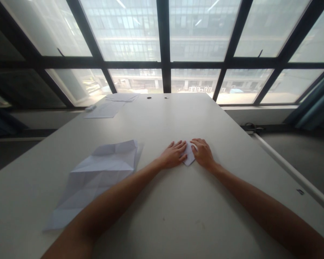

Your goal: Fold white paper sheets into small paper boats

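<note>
A small piece of folded white paper (189, 154) lies on the white table between my two hands, with a pointed corner towards me. My left hand (174, 154) rests flat over its left side, fingers stretched out and thumb on the paper. At the right edge of the paper is my right hand (203, 151), its fingers slightly bent and its thumb apart from them, touching the paper. Both hands cover parts of the folded piece, so its full outline is hidden. To the left lies a large creased sheet of paper (102, 169), partly behind my left forearm.
Several flat paper sheets (105, 109) lie at the far left of the table (162, 201), with a small whitish item (90, 108) beside them. Two small round holes sit near the far edge. Large windows stand beyond, and a pale rail (286, 165) runs along the right.
</note>
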`<state>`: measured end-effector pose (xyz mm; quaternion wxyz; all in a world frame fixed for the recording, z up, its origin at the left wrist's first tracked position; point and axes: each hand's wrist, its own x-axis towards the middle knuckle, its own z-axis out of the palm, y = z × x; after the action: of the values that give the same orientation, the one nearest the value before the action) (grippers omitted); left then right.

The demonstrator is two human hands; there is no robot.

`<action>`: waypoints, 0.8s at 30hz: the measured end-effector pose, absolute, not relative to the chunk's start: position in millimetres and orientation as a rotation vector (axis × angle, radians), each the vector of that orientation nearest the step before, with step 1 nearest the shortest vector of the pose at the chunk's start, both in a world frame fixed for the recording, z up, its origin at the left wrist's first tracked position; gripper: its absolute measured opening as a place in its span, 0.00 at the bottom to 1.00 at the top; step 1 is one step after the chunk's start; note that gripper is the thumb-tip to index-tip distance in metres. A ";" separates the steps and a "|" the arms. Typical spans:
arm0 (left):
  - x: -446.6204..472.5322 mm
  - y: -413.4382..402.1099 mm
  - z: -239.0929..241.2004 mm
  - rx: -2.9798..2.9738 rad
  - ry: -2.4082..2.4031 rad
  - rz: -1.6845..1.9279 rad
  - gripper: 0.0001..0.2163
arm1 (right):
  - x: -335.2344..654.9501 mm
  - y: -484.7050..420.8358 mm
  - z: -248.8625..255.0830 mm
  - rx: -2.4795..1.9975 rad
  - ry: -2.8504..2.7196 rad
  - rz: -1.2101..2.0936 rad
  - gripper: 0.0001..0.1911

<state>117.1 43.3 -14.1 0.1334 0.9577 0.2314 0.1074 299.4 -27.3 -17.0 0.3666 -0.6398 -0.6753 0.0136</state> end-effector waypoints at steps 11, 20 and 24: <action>111.3 41.8 -7.5 2.823 0.591 0.198 0.47 | 304.2 -36.8 -29.4 -1.725 -2.175 0.237 0.31; 110.4 50.1 -10.7 2.787 0.533 0.221 0.55 | 320.6 -33.4 -25.1 -1.668 -2.086 0.300 0.28; 105.5 61.4 -10.1 2.664 0.405 0.486 0.44 | 321.4 -32.2 -26.7 -1.635 -2.107 0.262 0.25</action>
<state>105.5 61.4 -10.1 0.2004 0.9531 0.1451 0.1741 321.4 -32.2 -26.7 0.2291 -0.5939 -0.7654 0.0951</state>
